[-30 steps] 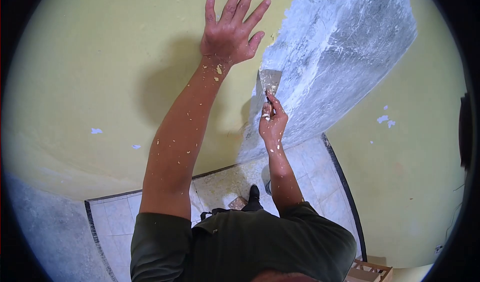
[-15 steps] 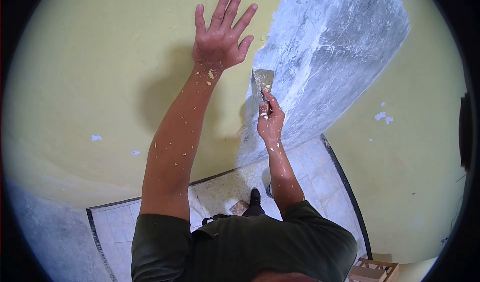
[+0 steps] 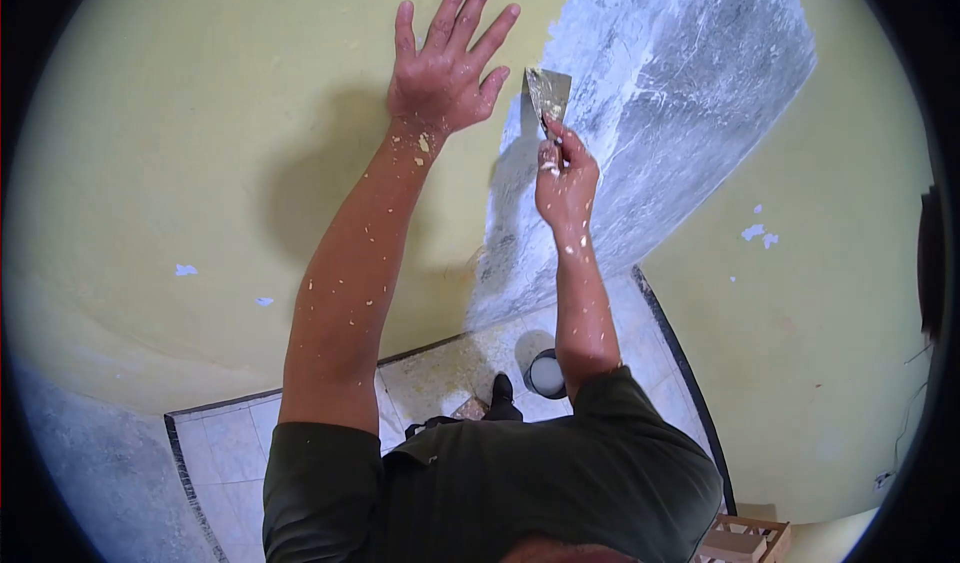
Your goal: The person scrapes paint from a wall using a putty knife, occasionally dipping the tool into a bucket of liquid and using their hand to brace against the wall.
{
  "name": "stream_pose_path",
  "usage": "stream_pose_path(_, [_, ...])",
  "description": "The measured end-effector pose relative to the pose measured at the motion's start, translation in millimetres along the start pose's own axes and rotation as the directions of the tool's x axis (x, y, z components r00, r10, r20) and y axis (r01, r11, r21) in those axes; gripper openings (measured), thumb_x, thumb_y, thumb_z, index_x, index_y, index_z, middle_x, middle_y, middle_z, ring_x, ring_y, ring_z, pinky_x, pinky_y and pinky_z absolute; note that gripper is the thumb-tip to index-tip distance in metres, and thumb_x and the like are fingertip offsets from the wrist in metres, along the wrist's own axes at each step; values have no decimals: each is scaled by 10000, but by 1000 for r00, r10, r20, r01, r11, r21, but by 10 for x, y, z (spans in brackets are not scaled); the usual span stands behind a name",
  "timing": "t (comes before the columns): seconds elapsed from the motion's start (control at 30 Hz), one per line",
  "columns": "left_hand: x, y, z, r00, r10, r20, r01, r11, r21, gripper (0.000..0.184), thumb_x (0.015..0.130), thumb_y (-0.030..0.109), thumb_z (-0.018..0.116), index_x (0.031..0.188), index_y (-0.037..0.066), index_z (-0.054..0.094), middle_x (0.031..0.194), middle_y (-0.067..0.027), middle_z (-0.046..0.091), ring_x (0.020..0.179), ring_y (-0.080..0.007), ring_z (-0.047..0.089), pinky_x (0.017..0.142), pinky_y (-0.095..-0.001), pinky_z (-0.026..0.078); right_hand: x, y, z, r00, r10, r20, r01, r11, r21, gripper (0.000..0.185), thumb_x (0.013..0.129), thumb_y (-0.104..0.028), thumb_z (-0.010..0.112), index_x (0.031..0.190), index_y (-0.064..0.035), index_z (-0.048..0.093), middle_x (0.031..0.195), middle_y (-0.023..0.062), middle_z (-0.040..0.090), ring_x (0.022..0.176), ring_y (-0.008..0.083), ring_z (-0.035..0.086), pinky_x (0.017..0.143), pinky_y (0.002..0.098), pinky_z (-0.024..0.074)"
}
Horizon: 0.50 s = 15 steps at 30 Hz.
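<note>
My left hand [image 3: 440,78] lies flat against the yellow painted wall [image 3: 230,113] with its fingers spread. Just right of it, my right hand [image 3: 567,178] is closed round the handle of a paint scraper [image 3: 550,93]. The wide metal blade points up, at the border between the yellow paint and a bare grey-white patch [image 3: 700,73]. Pale flakes cling to the blade. More paint flecks dot both forearms.
A bucket [image 3: 546,374] with whitish contents stands on the tiled floor [image 3: 230,443] near my shoe [image 3: 502,391]. Paint debris covers the floor by the wall's foot. At the lower right is a wooden piece of furniture [image 3: 745,541].
My right hand and the scraper have moved up and slightly right along the paint's edge. The bucket shows more fully beside my arm. My left hand stays in place.
</note>
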<state>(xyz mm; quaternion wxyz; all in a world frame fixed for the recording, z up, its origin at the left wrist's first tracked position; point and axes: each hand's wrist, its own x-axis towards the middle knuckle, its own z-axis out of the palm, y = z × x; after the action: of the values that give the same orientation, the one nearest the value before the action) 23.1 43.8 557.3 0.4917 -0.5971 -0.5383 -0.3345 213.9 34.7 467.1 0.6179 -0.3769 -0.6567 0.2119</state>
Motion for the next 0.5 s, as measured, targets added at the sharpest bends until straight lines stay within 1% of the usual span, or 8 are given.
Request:
stream_pose_path(0.1, [-18, 8, 9, 1000, 2, -23, -1, 1000, 10, 697, 863, 563, 592, 1514, 412, 394, 1639, -7, 295, 1500, -204, 289, 1143, -660, 204, -113, 9, -89, 995, 73, 63, -68, 994, -83, 367, 917, 11, 519, 1255, -3, 662, 1136, 193, 719, 1057, 223, 683, 915, 320, 507])
stream_pose_path(0.2, [22, -19, -27, 1000, 10, -18, -10, 1000, 11, 697, 865, 552, 597, 1516, 411, 392, 1640, -5, 292, 1502, -201, 283, 1144, -659, 199, -264, 12, 48, 997, 73, 16, -73, 997, -26, 364, 917, 16, 526, 1252, -6, 666, 1113, 181, 728, 1011, 193, 687, 884, 309, 514])
stream_pose_path(0.23, [19, 1, -43, 1000, 4, -19, -3, 1000, 15, 696, 866, 549, 599, 1516, 410, 392, 1641, -4, 292, 1502, -200, 283, 1143, -659, 200, -193, -31, -2, 994, 104, 39, -101, 992, -73, 363, 918, 24, 532, 1252, -10, 669, 1099, 173, 731, 977, 180, 689, 873, 308, 516])
stream_pose_path(0.27, [10, 25, -65, 1000, -2, -17, 2, 1000, 14, 696, 866, 545, 601, 1516, 409, 393, 1641, -2, 291, 1502, -199, 283, 1143, -660, 202, -184, -17, 5, 993, 112, 35, -109, 991, -74, 363, 918, 24, 532, 1252, -10, 669, 1099, 173, 731, 977, 180, 689, 873, 308, 516])
stream_pose_path(0.33, [52, 16, -88, 1000, -7, -15, 7, 1000, 0, 690, 869, 536, 601, 1516, 410, 393, 1642, 0, 289, 1501, -200, 283, 1143, -659, 201, -156, 7, -20, 991, 118, 54, -120, 993, 23, 308, 952, -38, 568, 1239, -1, 671, 1140, 127, 718, 1053, 162, 642, 922, 295, 490])
stream_pose_path(0.4, [-20, 67, -129, 1000, -14, 6, 14, 1000, -27, 685, 873, 526, 600, 1516, 411, 393, 1643, 1, 286, 1501, -201, 284, 1143, -659, 201, -312, 79, -83, 989, 139, 45, -137, 990, -39, 313, 954, -32, 562, 1246, -10, 671, 1133, 124, 719, 1024, 153, 639, 903, 289, 491])
stream_pose_path(0.47, [35, -9, -156, 998, 48, 50, -44, 996, -80, 753, 821, 467, 666, 1511, 266, 440, 1645, -125, 267, 1525, -281, 234, 1163, -667, 160, -275, 45, 9, 993, 112, 33, -108, 988, -109, 325, 958, -21, 552, 1259, -27, 671, 1118, 116, 719, 966, 133, 632, 865, 276, 495])
stream_pose_path(0.5, [36, -9, -164, 998, 47, 50, -43, 996, -81, 735, 835, 457, 653, 1512, 266, 440, 1648, -116, 263, 1527, -278, 225, 1164, -662, 163, -201, -97, 11, 984, 169, 46, -161, 975, -152, 322, 960, -17, 553, 1260, -26, 672, 1127, 111, 717, 966, 122, 632, 853, 273, 498])
